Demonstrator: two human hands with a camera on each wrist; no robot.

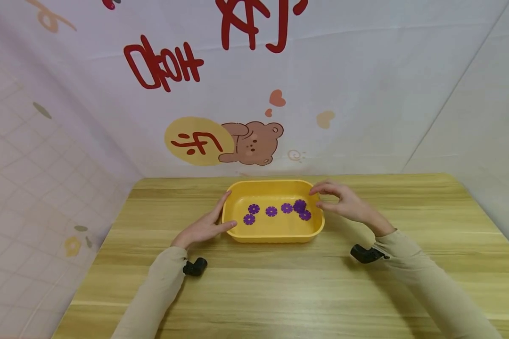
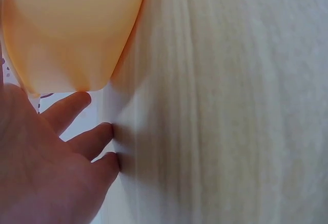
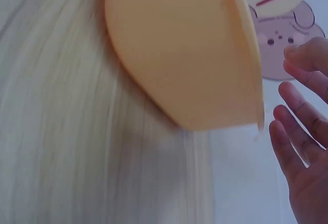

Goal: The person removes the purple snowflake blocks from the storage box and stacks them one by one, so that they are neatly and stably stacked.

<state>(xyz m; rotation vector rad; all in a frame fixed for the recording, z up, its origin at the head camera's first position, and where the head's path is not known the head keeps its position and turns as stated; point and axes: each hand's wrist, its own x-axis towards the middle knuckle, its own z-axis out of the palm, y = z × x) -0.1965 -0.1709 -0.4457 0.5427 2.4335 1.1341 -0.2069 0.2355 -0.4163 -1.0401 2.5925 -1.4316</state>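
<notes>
Wood-grain table (image 1: 271, 292), bear (image 1: 256, 143) printed on pale wall (image 1: 365, 66); hands (image 1: 203, 228) (image 1: 345, 202) spread at yellow tray (image 1: 271, 230).

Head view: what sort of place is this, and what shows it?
Possibly an indoor play or activity corner: a pale wood-grain table in front of a white printed backdrop with a brown cartoon bear, and a yellow plastic-looking tub holding purple notched discs.

One tub (image 1: 275, 229), at least six discs (image 1: 268, 211) (overlap hides the exact count), two hands (image 1: 203, 229), two sleeves (image 1: 157, 282), two black brackets (image 1: 195, 267), one counter (image 1: 258, 292) and one printed bear (image 1: 258, 143) are visible.
</notes>
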